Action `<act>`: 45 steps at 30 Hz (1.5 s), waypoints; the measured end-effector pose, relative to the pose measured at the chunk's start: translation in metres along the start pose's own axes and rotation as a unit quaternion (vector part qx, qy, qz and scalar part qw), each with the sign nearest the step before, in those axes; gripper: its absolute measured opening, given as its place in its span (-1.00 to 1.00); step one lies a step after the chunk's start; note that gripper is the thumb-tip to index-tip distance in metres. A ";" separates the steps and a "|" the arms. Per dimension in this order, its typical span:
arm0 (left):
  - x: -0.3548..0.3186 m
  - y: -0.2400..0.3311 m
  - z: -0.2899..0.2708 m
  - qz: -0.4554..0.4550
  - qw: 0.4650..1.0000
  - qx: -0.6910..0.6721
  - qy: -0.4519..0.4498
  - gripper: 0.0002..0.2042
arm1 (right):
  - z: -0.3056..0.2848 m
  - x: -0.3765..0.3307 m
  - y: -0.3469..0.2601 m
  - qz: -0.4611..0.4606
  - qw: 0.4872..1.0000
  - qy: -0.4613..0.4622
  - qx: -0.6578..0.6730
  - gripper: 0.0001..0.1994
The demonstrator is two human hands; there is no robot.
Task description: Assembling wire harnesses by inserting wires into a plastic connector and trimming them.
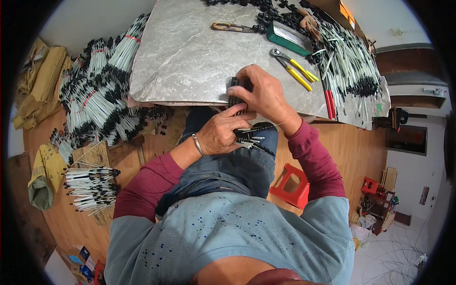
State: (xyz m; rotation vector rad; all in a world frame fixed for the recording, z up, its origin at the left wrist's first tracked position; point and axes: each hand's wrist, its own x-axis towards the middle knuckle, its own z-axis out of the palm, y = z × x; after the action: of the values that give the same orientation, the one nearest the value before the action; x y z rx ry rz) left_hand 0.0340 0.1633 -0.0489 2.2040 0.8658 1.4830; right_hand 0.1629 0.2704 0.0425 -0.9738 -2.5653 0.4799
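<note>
Just over the table's front edge and above my lap, my left hand (221, 132) is closed around a small bundle of thin white rods with black fittings (247, 137). Their white ends stick out below the fingers, and a thin dark wire-like strand crosses there. Curled at the bundle's upper end is my right hand (263, 92), its thumb and fingers pinching the black ends against the table edge. Part of the bundle is hidden by both hands. A silver bracelet (198, 145) circles my left wrist.
On the grey marbled table (180, 57) lie yellow-handled pliers (297, 71), red-handled pliers (328, 97), scissors (232, 27), a green tray (289, 38) and a heap of rods (349, 61). Tied bundles (97, 99) are piled at left. A red stool (290, 186) stands right of my legs.
</note>
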 end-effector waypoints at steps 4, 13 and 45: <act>0.001 0.001 0.001 -0.021 1.000 0.007 0.014 -0.66 | 0.007 0.000 -0.006 0.100 0.993 0.007 0.059 -0.72; 0.004 0.006 -0.001 -0.005 1.000 0.010 0.002 -0.59 | 0.011 -0.004 -0.002 0.150 0.982 0.060 0.093 -0.81; -0.001 0.003 0.007 -0.036 0.998 0.002 0.056 -0.56 | 0.031 -0.002 -0.001 0.067 0.988 0.135 0.032 -0.86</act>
State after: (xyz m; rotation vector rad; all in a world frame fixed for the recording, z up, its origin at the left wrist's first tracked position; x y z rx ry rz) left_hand 0.0414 0.1611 -0.0507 2.0873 0.9737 1.5831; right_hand 0.1504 0.2623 0.0154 -1.1111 -2.2417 0.4311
